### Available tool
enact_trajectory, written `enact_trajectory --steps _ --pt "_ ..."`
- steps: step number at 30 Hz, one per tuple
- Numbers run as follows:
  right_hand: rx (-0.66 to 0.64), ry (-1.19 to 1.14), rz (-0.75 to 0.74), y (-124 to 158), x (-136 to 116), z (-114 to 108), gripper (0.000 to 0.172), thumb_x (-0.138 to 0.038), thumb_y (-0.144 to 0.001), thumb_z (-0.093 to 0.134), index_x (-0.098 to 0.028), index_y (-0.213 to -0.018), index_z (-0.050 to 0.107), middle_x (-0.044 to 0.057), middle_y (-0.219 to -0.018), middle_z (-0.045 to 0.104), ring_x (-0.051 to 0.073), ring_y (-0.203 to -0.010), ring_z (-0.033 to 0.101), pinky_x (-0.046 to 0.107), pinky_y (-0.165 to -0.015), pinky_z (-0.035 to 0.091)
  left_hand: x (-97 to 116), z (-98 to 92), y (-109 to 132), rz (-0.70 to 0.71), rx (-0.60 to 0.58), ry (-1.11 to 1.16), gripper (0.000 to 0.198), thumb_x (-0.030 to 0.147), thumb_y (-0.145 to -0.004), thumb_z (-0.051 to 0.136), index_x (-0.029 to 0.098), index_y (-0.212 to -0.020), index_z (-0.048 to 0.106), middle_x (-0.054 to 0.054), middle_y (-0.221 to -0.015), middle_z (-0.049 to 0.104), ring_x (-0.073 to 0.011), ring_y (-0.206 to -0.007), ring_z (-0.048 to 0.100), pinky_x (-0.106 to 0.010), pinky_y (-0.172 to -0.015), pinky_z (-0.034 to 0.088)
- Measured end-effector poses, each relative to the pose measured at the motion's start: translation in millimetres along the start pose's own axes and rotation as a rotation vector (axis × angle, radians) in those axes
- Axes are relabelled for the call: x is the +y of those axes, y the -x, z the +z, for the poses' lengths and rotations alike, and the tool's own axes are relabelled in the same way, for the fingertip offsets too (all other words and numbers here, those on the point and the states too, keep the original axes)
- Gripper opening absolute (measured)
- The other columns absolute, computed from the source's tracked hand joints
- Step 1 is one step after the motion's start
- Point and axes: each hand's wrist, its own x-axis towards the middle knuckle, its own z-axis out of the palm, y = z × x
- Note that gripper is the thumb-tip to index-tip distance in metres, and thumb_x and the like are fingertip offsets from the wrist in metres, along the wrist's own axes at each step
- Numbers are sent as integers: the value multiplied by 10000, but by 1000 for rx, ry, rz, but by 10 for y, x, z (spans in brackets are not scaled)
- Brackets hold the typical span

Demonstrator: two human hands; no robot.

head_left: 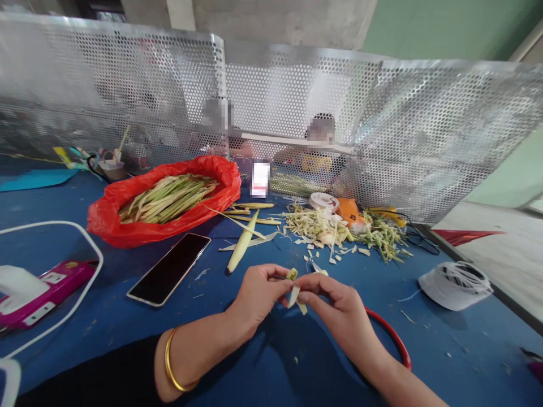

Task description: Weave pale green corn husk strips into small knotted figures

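My left hand (259,294) and my right hand (333,299) meet near the middle of the blue table. Between their fingertips is a small piece of pale green plant strip (294,295), folded, with ends hanging down. The fingers of both hands are pinched on it. Just beyond them lies a long pale green stalk (243,243) with a dark tip, beside thin dry strips (254,206). A pile of cut plant scraps (316,223) sits farther back to the right, and a small pointed tool (317,269) shows partly behind my right hand.
A red plastic bag (159,236) of leaf strips is at the back left, near a dark phone (169,269). A magenta power strip (55,291) and white cable lie left. White thread spool (456,285) stands right; a red curved handle (392,333) passes behind my right wrist. Perforated metal screen (288,85) crosses the back.
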Motion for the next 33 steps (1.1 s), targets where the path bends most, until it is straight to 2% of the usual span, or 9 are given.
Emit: enact_trajectory --steps 4,8,12,19,27,33 --pt "79 139 -17 -7 -3 -4 191 -315 -842 570 -197 -699 613 -10 -646 577 144 -620 505 250 -580 394 4 11 12 -1 -27 -61 35 131 -678 665 128 -713 670 32 -553 625 -65 -409 525 -181 -422 349" --pt "52 114 30 5 -19 3 235 -312 -827 537 -200 -625 490 -31 -613 465 129 -601 422 246 -548 333 -22 -4 -1 -6 -6 -78 68 145 -701 655 131 -765 674 29 -570 638 -60 -405 526 -174 -419 343" --pt "43 82 79 9 -2 14 233 -299 -803 529 -203 -604 454 -41 -596 411 123 -585 371 250 -530 297 -40 -12 -4 -3 -4 -94 63 148 -714 651 130 -770 676 34 -533 618 -63 -411 531 -168 -425 345" --pt "36 139 8 2 -14 17 244 -301 -818 534 -203 -605 469 -28 -626 452 137 -617 412 259 -569 330 -19 12 8 -4 -10 -92 72 105 -684 635 124 -735 682 12 -603 661 -61 -410 525 -184 -457 408" --pt "95 217 54 22 35 26 253 -318 -854 525 -211 -627 489 -25 -620 472 145 -609 440 256 -552 327 -55 22 34 31 -32 -106 83 164 -677 677 126 -746 705 -12 -673 696 -67 -431 532 -199 -475 418" --pt "116 298 50 33 25 43 254 -307 -842 534 -213 -610 492 -27 -601 482 142 -585 447 254 -542 328 -58 36 43 -27 -12 -57 94 163 -677 674 132 -763 694 11 -589 656 -79 -443 537 -197 -474 405"
